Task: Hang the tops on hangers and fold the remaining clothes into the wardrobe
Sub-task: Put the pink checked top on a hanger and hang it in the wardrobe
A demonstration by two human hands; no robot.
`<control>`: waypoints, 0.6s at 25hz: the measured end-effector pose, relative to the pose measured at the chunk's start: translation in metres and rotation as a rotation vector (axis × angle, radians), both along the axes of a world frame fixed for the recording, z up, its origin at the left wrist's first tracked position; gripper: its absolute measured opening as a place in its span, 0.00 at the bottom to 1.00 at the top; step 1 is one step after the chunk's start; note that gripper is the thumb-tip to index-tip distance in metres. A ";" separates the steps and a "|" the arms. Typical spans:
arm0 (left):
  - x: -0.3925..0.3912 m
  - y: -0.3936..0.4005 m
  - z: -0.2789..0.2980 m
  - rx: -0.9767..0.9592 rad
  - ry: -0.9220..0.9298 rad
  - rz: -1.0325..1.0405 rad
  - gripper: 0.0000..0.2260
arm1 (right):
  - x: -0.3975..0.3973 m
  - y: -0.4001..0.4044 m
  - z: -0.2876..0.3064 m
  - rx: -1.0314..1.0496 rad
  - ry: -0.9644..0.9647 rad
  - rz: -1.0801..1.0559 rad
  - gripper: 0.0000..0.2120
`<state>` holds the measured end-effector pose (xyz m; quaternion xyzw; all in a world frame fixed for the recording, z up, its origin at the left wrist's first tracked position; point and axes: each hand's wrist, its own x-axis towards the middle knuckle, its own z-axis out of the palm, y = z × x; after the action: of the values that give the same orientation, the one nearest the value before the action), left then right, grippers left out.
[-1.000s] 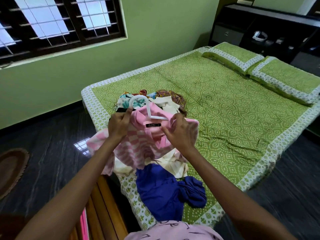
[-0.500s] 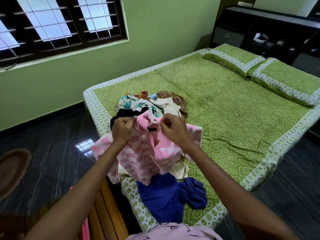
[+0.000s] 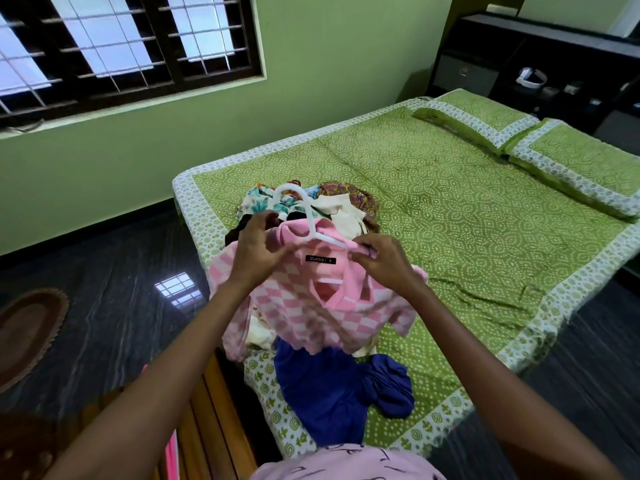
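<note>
A pink and white checked top (image 3: 311, 306) hangs over the bed's near corner, held up between both hands. A white plastic hanger (image 3: 304, 216) sticks out of its neckline, hook upward. My left hand (image 3: 258, 245) grips the top's left shoulder by the collar. My right hand (image 3: 382, 258) pinches the right shoulder fabric over the hanger's arm. A blue garment (image 3: 332, 393) lies crumpled below the top. Behind it sits a pile of clothes (image 3: 332, 206) with floral, cream and black pieces.
The green patterned bed (image 3: 450, 209) fills the right side, with two pillows (image 3: 519, 140) at its far end. Dark shelving (image 3: 540, 64) stands behind them. A wooden slatted frame (image 3: 207, 420) is at lower left, a brown rug (image 3: 27, 334) on the dark floor.
The hanger's hook, hidden inside the top half a second ago, now stands out above the collar again. Both hands have shifted along the shoulders, and the top hangs more spread out.
</note>
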<state>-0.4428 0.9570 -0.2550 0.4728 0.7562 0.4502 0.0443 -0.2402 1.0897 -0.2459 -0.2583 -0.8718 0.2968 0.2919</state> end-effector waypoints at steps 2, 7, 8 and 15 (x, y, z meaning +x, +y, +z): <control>0.006 0.004 -0.001 -0.006 0.360 0.047 0.26 | 0.000 0.000 0.001 -0.005 0.008 -0.029 0.08; 0.005 0.014 0.011 0.122 0.148 0.134 0.07 | 0.005 0.003 0.003 0.019 0.018 -0.074 0.07; 0.001 0.013 0.016 0.152 -0.028 0.166 0.06 | 0.008 0.005 0.003 0.022 0.016 -0.086 0.07; 0.019 0.015 0.018 -0.369 0.292 -0.018 0.30 | 0.015 0.004 0.002 0.010 0.018 -0.084 0.06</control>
<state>-0.4238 0.9717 -0.2375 0.5236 0.8196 0.2311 0.0243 -0.2248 1.0934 -0.2444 -0.2906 -0.8590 0.2820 0.3132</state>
